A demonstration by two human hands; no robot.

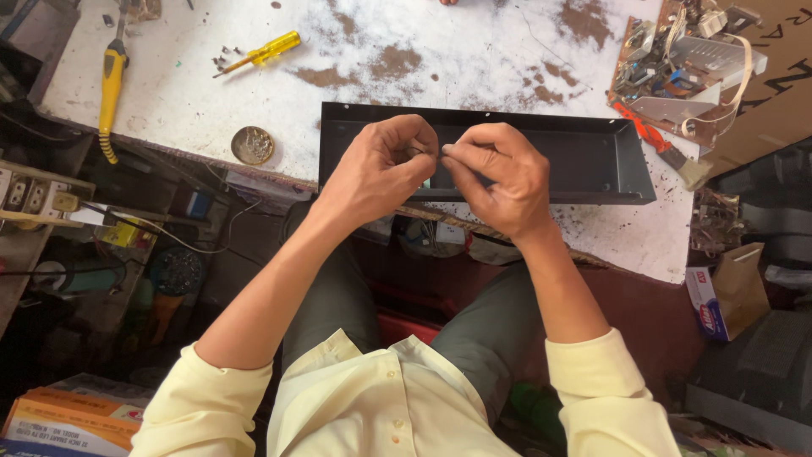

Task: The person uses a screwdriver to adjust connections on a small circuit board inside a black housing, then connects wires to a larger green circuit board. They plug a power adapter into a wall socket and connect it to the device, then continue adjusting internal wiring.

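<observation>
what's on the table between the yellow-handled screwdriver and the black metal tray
In the head view, only bare white tabletop with brown worn patches lies between the yellow-handled screwdriver and the black metal tray.

Far right of my right hand [499, 173] lies a small white, red and brown box [726, 292]. Below my left hand [381, 165], an orange box [72, 415].

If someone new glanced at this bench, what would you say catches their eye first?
Most likely the left hand and right hand, fingertips pinched together at centre over a long black metal tray lying across the worn white table. Next, the yellow screwdriver at upper left and the circuit board at upper right.
</observation>
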